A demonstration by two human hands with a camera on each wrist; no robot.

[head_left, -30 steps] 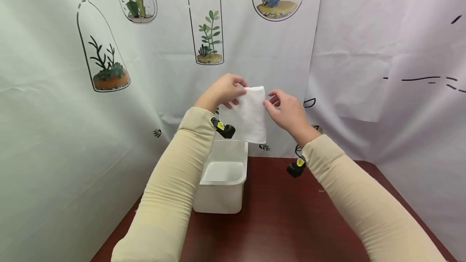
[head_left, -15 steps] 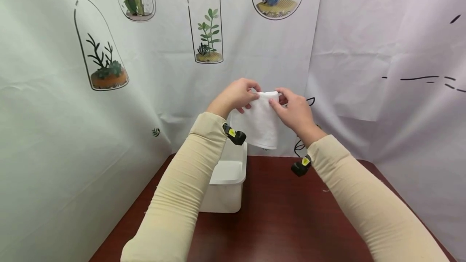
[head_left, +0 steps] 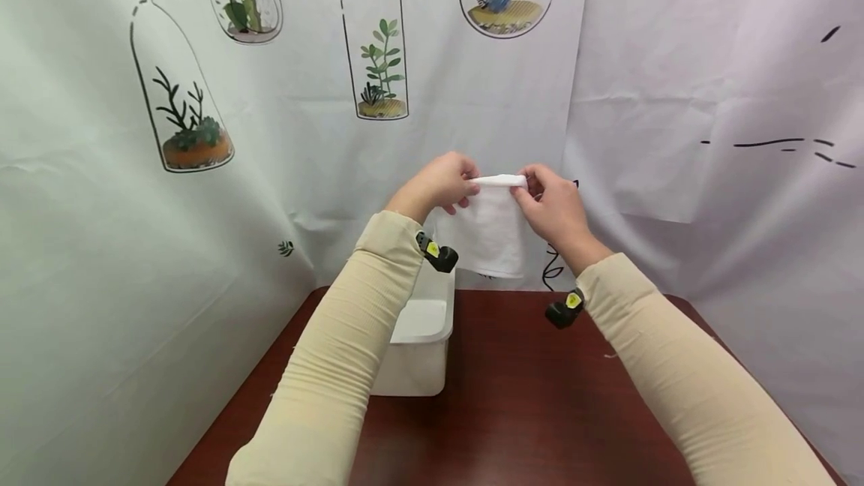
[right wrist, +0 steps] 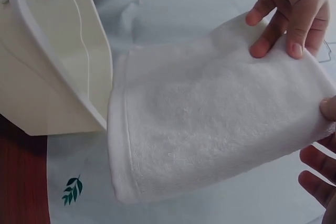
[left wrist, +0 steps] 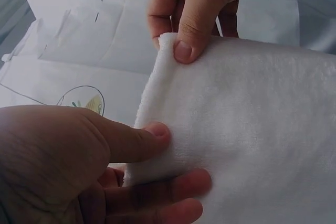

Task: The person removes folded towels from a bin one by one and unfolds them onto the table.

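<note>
A small white towel, folded in layers, hangs from both hands in front of the back curtain. My left hand pinches the left part of its upper edge; in the left wrist view the thumb lies on the near face, with fingers spread beside and behind the cloth. At the upper right corner my right hand pinches the towel between thumb and fingers. The right wrist view shows the towel stretched out with its hemmed lower edge at the left.
Below and left of the towel, a white plastic bin stands on the dark red table, partly hidden by the left sleeve. A white curtain printed with plants in glass jars encloses the table's back and sides.
Both hands and the towel have shifted right and slightly lower. The right hand, earlier at the towel's side edge, now grips its upper corner. The top edge now shows as a narrow white band.
</note>
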